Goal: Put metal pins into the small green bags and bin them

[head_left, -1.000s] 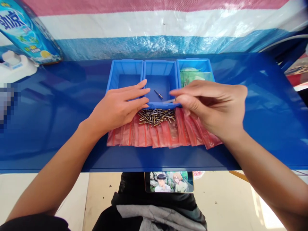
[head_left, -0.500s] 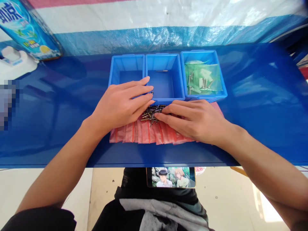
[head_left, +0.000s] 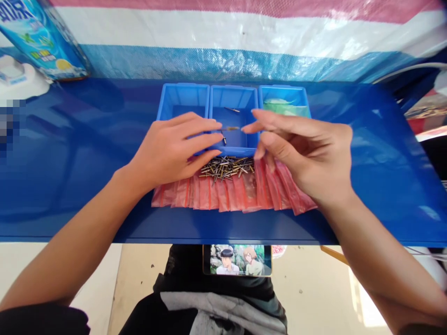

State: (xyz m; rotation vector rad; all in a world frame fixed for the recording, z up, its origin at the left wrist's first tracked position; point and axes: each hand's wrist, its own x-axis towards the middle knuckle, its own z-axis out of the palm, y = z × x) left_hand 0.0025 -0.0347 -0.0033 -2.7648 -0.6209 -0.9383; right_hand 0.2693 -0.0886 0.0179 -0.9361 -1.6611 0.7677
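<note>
My left hand (head_left: 181,144) stretches palm down over the front of the left blue bin (head_left: 185,86), fingers extended and apart. Beside its fingertips is a small dark-and-silver rivet (head_left: 224,139); whether they touch it is unclear. My right hand (head_left: 303,144) hovers in front of the right bin, thumb and index finger apart. Just left of that index fingertip, a blurred brass-coloured rivet (head_left: 233,128) appears loose over the middle blue bin (head_left: 252,95). Another rivet (head_left: 232,110) lies inside that bin. A pile of rivets (head_left: 226,168) rests on red plastic zip bags (head_left: 204,193).
The right bin (head_left: 282,88) holds a green plastic bag (head_left: 286,109), partly behind my right hand. At far left stand a blue detergent package (head_left: 45,46) and a white object (head_left: 21,81). A lit phone (head_left: 237,260) sits below the table edge. Striped sheeting (head_left: 209,28) hangs behind.
My right hand has lifted from the rivet pile, up and right, and its fingers have parted. A rivet now shows over the middle bin. My left hand has barely moved; the view has shifted slightly.
</note>
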